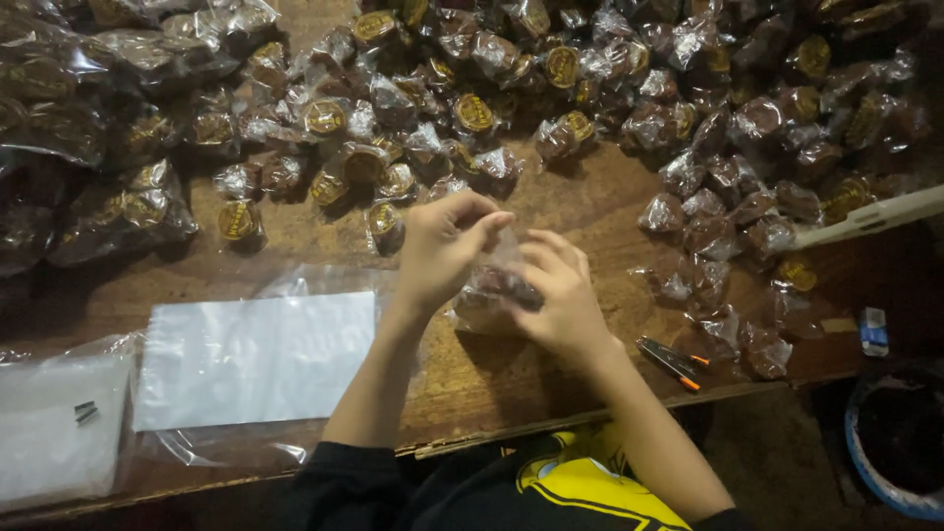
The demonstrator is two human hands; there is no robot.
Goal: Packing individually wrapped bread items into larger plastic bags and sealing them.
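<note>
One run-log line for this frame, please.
left hand: pinching bag top | right hand: cupping small clear bag with dark contents | wooden table: wrapped sweets piled

Two hands, one bag between them, and wrapped sweets past counting

Two hands are in view, the left hand and the right hand, with one small clear bag of dark sweets between them. Across the wooden table spread dozens of cellophane-wrapped dark sweets, too many and too overlapped to count exactly. Two stacks of flat clear bags lie at left. One pair of orange-tipped tweezers, one pale stick, one blue-rimmed bucket.
</note>
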